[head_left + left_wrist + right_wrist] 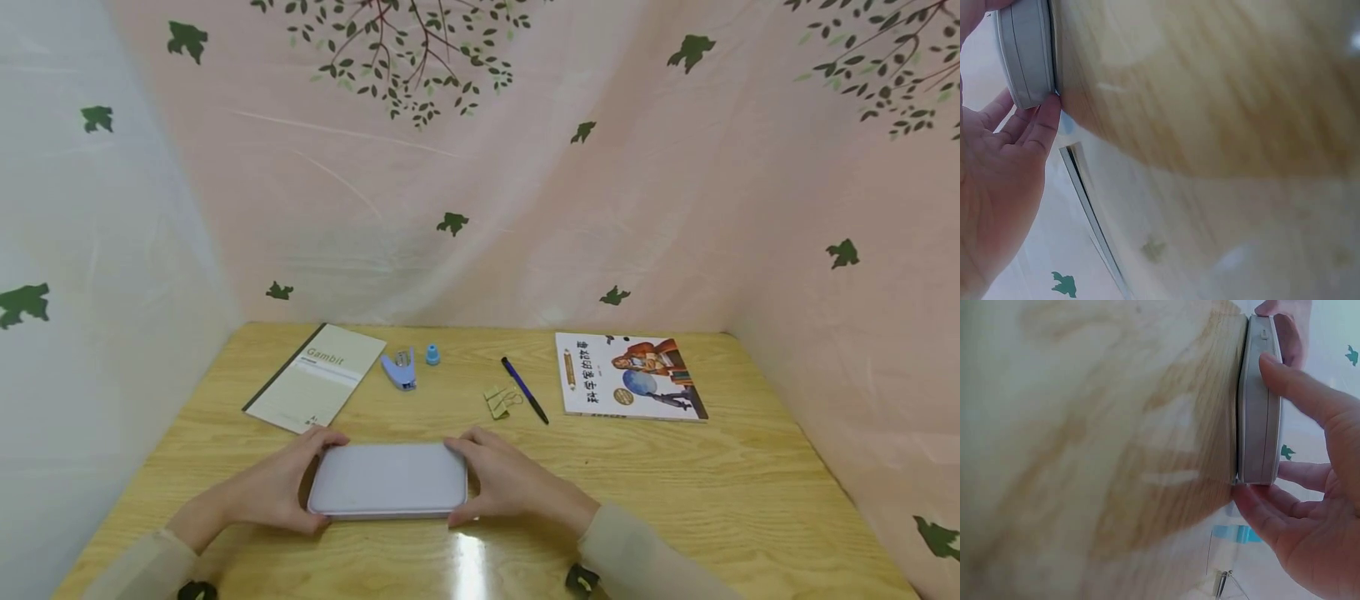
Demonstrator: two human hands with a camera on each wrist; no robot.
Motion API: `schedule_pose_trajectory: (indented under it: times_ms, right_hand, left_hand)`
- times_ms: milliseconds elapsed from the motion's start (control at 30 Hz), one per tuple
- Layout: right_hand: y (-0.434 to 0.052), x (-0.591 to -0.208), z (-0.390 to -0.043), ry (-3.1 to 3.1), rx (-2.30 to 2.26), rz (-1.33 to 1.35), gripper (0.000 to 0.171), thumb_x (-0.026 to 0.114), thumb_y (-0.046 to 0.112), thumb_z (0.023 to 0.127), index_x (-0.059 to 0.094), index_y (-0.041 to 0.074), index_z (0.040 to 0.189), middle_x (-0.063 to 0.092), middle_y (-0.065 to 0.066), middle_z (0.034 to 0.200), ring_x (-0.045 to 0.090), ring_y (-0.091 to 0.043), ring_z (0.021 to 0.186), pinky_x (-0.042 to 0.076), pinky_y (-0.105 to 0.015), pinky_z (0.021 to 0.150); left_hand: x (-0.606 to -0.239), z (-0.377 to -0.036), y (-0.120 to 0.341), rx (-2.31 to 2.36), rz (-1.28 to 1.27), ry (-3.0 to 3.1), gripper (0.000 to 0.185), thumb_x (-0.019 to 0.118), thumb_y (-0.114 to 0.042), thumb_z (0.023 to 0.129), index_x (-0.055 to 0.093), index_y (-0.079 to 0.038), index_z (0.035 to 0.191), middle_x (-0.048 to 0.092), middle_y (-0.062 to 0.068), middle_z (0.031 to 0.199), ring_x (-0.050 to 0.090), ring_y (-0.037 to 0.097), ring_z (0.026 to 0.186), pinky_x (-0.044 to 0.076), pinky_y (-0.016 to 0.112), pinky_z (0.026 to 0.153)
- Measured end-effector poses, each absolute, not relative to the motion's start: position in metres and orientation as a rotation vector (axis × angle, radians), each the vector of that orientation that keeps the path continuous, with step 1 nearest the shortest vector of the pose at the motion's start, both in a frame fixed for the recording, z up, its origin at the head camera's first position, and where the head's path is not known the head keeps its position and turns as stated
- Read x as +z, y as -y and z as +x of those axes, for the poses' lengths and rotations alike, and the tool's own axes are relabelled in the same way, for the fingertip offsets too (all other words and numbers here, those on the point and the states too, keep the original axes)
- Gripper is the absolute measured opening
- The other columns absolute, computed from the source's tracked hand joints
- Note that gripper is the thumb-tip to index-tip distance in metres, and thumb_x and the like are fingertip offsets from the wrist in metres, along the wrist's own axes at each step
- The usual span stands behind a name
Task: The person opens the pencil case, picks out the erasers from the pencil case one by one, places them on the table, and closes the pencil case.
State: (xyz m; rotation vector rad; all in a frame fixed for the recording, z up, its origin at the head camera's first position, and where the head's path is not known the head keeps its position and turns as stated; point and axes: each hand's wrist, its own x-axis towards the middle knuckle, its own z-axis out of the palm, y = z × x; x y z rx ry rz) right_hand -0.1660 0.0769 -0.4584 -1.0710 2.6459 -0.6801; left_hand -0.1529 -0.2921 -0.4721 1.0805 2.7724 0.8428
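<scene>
A: Squarely at the near middle of the glossy wooden table (675, 492), a flat pale-grey case (387, 479) with rounded corners lies closed

B: And the hands?

A: Left hand (281, 483) and right hand (506, 483) each clasp one short end, fingers and thumbs curled round the smooth rim

B: Room around it?

A: Bare wood on either side and in front; behind it sit a notebook (317, 377), stapler (399, 369), pen (524, 389), clips (500, 402) and a picture book (628, 377), all well apart from the case
</scene>
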Motion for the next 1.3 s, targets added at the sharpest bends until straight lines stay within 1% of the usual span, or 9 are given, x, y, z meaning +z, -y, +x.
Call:
schedule_pose_trajectory:
  times_ms: [167, 300, 400, 600, 833, 1033, 1300]
  right_hand:
    - [-0.076, -0.456, -0.169, -2.658, -0.641, -1.078, 0.103, 0.090, 0.054, 0.069, 0.048, 0.005, 0.150, 0.055, -0.001, 0.128, 0.052, -0.008, 0.107, 0.049, -0.023, 0.095]
    - [-0.077, -0.456, -0.171, -2.651, -0.622, -1.085, 0.103, 0.089, 0.055, 0.069, 0.048, 0.006, 0.150, 0.056, -0.001, 0.129, 0.053, -0.008, 0.108, 0.049, -0.022, 0.095]
    - [-0.078, -0.456, -0.173, -2.641, -0.612, -1.101, 0.102, 0.088, 0.057, 0.071, 0.049, 0.006, 0.150, 0.057, -0.002, 0.131, 0.054, -0.008, 0.109, 0.049, -0.023, 0.097]
    - [-0.079, -0.452, -0.179, -2.620, -0.602, -1.166, 0.096, 0.086, 0.057, 0.073, 0.052, 0.006, 0.147, 0.060, -0.003, 0.130, 0.055, -0.009, 0.107, 0.050, -0.022, 0.092]
    - [-0.080, -0.450, -0.183, -2.616, -0.575, -1.204, 0.095, 0.085, 0.059, 0.073, 0.054, 0.007, 0.146, 0.061, -0.004, 0.132, 0.057, -0.011, 0.111, 0.050, -0.025, 0.096]
    - [-0.079, -0.448, -0.184, -2.601, -0.581, -1.198, 0.094, 0.086, 0.059, 0.072, 0.056, 0.008, 0.144, 0.062, -0.005, 0.134, 0.057, -0.011, 0.113, 0.050, -0.023, 0.095]
    - [-0.076, -0.455, -0.181, -2.651, -0.513, -1.241, 0.093, 0.086, 0.058, 0.070, 0.058, 0.008, 0.143, 0.063, -0.005, 0.129, 0.057, -0.014, 0.112, 0.050, -0.025, 0.097]
  left_hand:
    - [-0.472, -0.153, 0.291, 0.830, 1.079, -2.786, 0.093, 0.094, -0.036, 0.067, 0.045, -0.004, 0.138, 0.050, -0.006, 0.130, 0.051, 0.010, 0.113, 0.050, 0.028, 0.096]
    - [-0.472, -0.153, 0.290, 0.810, 1.106, -2.814, 0.090, 0.095, -0.035, 0.065, 0.049, -0.007, 0.137, 0.051, -0.009, 0.129, 0.052, 0.009, 0.114, 0.049, 0.028, 0.099]
    - [-0.471, -0.153, 0.288, 0.789, 1.129, -2.841, 0.089, 0.095, -0.034, 0.063, 0.051, -0.009, 0.135, 0.053, -0.010, 0.128, 0.053, 0.007, 0.113, 0.051, 0.029, 0.097]
    - [-0.471, -0.155, 0.287, 0.775, 1.162, -2.868, 0.089, 0.093, -0.031, 0.058, 0.052, -0.007, 0.133, 0.055, -0.010, 0.126, 0.055, 0.007, 0.110, 0.053, 0.030, 0.093]
    - [-0.473, -0.158, 0.286, 0.735, 1.184, -2.898, 0.089, 0.094, -0.033, 0.055, 0.054, -0.008, 0.131, 0.056, -0.010, 0.124, 0.056, 0.007, 0.107, 0.054, 0.030, 0.089]
    - [-0.469, -0.158, 0.284, 0.657, 1.156, -2.916, 0.091, 0.094, -0.036, 0.053, 0.054, -0.008, 0.130, 0.057, -0.009, 0.124, 0.056, 0.008, 0.107, 0.055, 0.034, 0.090]
    - [-0.466, -0.153, 0.280, 0.580, 1.137, -2.923, 0.091, 0.093, -0.038, 0.055, 0.053, -0.007, 0.131, 0.056, -0.008, 0.123, 0.055, 0.007, 0.107, 0.055, 0.033, 0.090]
